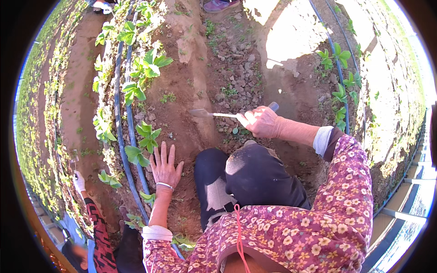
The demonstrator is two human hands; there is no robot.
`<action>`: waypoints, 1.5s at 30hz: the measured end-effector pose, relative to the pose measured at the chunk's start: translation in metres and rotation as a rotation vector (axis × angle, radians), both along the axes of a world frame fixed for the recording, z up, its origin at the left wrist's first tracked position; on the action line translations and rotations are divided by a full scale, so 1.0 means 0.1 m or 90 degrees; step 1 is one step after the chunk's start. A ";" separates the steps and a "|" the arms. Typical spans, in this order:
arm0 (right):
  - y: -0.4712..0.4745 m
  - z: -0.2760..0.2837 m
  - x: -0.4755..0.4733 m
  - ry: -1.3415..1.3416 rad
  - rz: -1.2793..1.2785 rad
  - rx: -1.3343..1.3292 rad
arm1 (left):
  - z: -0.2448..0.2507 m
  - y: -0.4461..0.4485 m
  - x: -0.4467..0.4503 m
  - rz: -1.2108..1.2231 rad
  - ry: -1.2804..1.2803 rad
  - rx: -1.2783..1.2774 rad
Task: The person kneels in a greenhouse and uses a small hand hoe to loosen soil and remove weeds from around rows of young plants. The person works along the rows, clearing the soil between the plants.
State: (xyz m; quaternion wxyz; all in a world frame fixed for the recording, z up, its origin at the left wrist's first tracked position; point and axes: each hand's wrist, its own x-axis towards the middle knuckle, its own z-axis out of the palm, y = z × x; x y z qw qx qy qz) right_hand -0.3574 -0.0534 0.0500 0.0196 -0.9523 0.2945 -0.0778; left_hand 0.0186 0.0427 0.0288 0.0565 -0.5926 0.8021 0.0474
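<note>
My right hand [262,122] grips a small hand trowel [223,115], its flat blade pointing left just over the soil. The end of the tool's handle sticks out past my fist. On the bare soil of the raised bed lies my left hand [166,169], palm down with the fingers apart and a bracelet at the wrist. A leafy young plant [148,136], which looks like strawberry, grows right by its fingertips. Two dark drip irrigation hoses [129,102] run lengthwise along this bed, to the left of that hand.
My bent knees [266,174] are over the cloddy furrow [235,78]. On the right, another bed carries drip hoses [336,56] and plants [336,56]. A co-worker's gloved hand [79,181] holds a tool at left. Another person's shoe [218,6] shows at the top.
</note>
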 end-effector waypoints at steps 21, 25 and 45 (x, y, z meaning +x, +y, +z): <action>-1.87 -0.76 -2.08 0.217 -0.479 0.176 | 0.06 -0.03 -0.01 0.024 -0.016 0.029; -2.30 -0.93 -2.04 0.144 -0.595 0.196 | 0.10 -0.05 -0.01 0.020 -0.015 0.032; -2.35 -1.21 1.64 -0.033 -0.512 0.029 | 0.09 -0.06 0.06 0.031 0.024 0.059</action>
